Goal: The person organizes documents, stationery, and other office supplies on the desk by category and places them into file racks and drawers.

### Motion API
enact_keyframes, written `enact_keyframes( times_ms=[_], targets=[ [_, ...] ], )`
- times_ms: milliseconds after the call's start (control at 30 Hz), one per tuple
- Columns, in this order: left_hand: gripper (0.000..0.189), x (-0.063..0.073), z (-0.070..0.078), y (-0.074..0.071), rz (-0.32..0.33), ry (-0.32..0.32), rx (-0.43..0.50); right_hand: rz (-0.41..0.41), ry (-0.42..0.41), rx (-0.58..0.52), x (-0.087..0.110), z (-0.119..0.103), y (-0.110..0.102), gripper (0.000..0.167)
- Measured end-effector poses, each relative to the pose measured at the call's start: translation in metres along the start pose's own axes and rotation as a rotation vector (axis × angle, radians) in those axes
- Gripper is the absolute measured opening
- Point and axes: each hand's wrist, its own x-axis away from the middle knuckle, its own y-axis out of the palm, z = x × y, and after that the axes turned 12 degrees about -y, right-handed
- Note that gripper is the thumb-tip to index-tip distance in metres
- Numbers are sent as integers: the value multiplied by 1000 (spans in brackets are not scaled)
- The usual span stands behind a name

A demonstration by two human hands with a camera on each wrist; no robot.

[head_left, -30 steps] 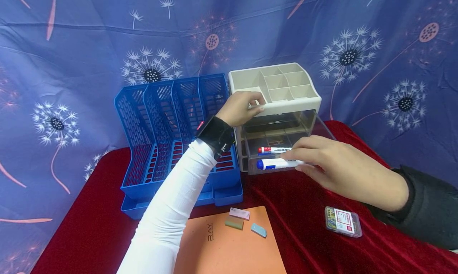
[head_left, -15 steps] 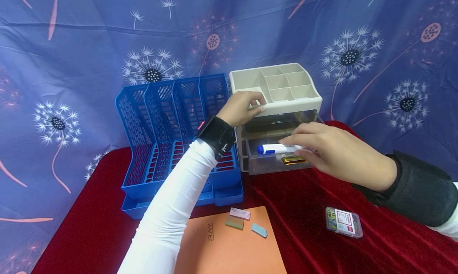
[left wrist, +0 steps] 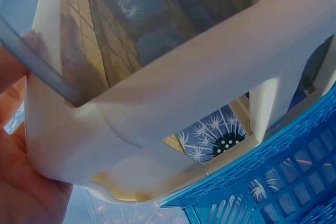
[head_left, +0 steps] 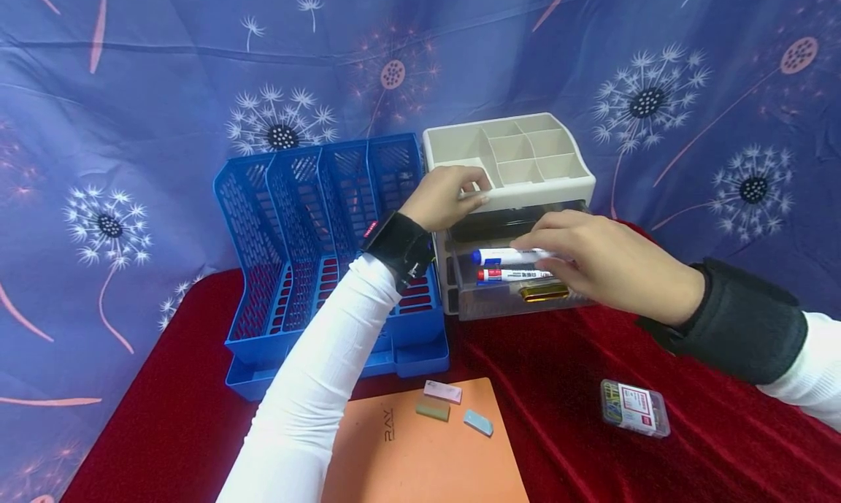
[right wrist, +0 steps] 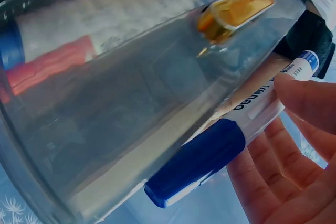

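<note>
our right hand (head_left: 594, 262) pinches the blue-capped marker (head_left: 512, 256) sideways, cap (head_left: 477, 257) pointing left, and our left hand (head_left: 447, 198) holds the white box (head_left: 545, 191).

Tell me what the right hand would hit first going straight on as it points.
Probably the clear drawer, at its left wall, the held marker leading; height above the rim looks unclear.

In the head view, a white marker with a blue cap (head_left: 494, 257) lay nearly level right of centre, cap toward the left, pinched in the right hand (head_left: 585, 258) and overlapping the transparent drawer (head_left: 489, 304). The drawer stood pulled out from the upright, cream-coloured organizer (head_left: 539, 194), whose compartmented top's front-left rim the left hand (head_left: 447, 196) gripped.
</note>
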Motion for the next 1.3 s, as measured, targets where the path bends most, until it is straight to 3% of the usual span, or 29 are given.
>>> enact_keyframes(
  times_ms=[933, 1300],
  targets=[
    [16, 1, 0, 0, 7, 8, 10, -178, 157, -39, -8, 29, 19, 30],
    [17, 1, 0, 2, 7, -1, 15, -232, 147, -129, -7, 39, 23, 31]
  ],
)
